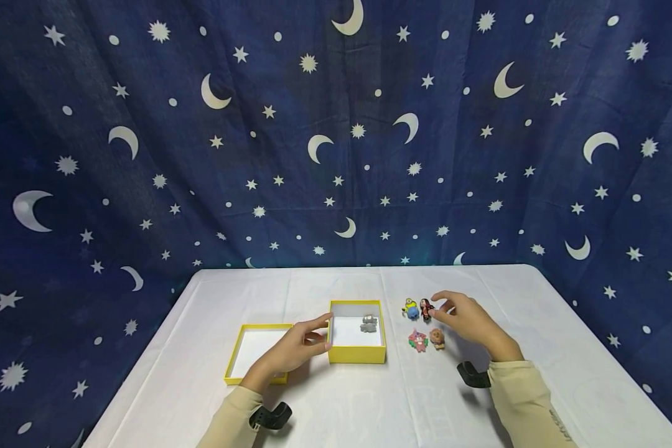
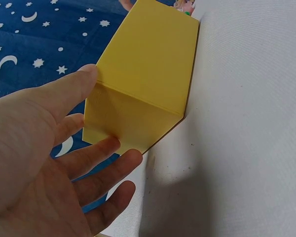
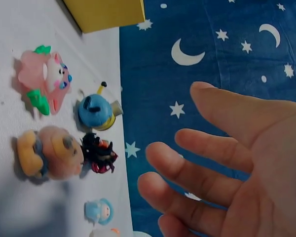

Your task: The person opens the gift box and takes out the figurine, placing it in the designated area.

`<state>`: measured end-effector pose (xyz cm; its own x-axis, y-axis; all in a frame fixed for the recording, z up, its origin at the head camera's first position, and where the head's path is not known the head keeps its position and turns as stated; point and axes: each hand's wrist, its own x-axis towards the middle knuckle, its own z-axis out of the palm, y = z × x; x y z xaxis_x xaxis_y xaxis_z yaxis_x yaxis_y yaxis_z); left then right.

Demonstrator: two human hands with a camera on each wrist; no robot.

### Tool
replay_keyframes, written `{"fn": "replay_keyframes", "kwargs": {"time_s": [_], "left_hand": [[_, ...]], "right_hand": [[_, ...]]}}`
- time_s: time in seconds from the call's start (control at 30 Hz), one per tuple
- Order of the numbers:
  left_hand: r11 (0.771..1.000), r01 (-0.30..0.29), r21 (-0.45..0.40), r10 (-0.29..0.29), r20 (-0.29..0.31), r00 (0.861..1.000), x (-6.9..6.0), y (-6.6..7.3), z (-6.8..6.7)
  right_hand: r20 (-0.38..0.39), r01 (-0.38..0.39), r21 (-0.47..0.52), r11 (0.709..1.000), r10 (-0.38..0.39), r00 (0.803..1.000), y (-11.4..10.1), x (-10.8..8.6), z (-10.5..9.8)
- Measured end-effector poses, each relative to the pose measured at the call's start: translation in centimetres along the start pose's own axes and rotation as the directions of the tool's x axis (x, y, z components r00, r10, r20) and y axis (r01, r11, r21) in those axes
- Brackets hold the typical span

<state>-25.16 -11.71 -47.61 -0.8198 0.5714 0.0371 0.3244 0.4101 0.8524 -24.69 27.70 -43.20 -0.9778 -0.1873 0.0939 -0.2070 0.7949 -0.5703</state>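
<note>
My left hand touches the left side of a yellow open box, its thumb and fingertips against the wall in the left wrist view. Inside the box lies a grey figurine. Just above the table my right hand reaches beside a dark-haired figurine; its fingers are loosely bent, with nothing between them in the right wrist view. To that figurine's left lies a blue-and-yellow Minion figurine. Nearer me are a pink figurine with green parts and a brown bear figurine.
A yellow-rimmed box lid, white inside, lies left of the box, partly behind my left hand. The right wrist view shows a small light-blue figurine and part of another beside it. A starry blue curtain hangs behind the white-covered table.
</note>
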Motion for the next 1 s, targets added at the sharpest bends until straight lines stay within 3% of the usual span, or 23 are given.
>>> {"fn": "replay_keyframes", "kwargs": {"time_s": [0.27,0.53,0.7,1.0], "left_hand": [[1.0,0.005,-0.006,-0.005,-0.002,1.0,0.0,0.0,0.0],[1.0,-0.001,0.008,0.001,-0.003,1.0,0.1,0.1,0.0],[1.0,-0.02,0.016,0.02,-0.002,1.0,0.1,0.2,0.0],[1.0,-0.005,0.004,0.005,0.006,1.0,0.0,0.2,0.0]], "right_hand": [[-0.017,-0.015,0.037,0.999,0.015,1.0,-1.0,0.2,0.8],[-0.043,0.043,0.038,0.998,-0.042,0.998,-2.0,0.6,1.6],[-0.031,0.046,0.045,0.998,-0.044,0.999,-2.5,0.7,2.3],[-0.024,0.065,0.023,0.998,-0.065,0.998,-3.0,0.6,3.3]]}}
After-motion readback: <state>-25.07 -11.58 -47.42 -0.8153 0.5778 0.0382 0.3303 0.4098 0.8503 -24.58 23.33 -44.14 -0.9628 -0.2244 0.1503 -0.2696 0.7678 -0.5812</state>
